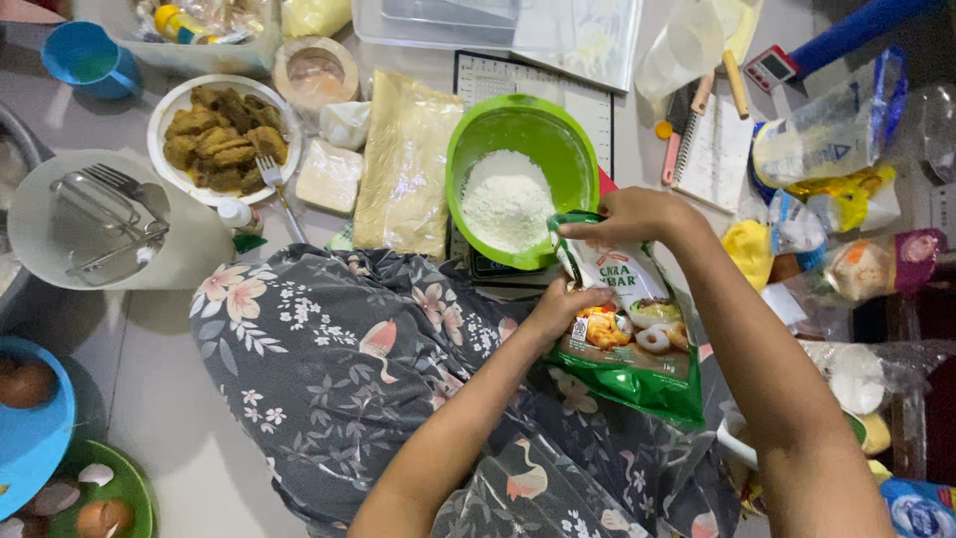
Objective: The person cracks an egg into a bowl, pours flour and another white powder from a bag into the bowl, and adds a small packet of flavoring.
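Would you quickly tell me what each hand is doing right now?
Left hand: closed on the green flour bag, at its side.
Right hand: closed on the bag's top edge, beside the green bowl.

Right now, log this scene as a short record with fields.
left hand: grips the green flour bag at its side
right hand: holds the bag's top at the bowl's rim
green bowl: holds white flour
white plate: fried pieces and a fork
surroundings: blue cup, notebook, eggshells
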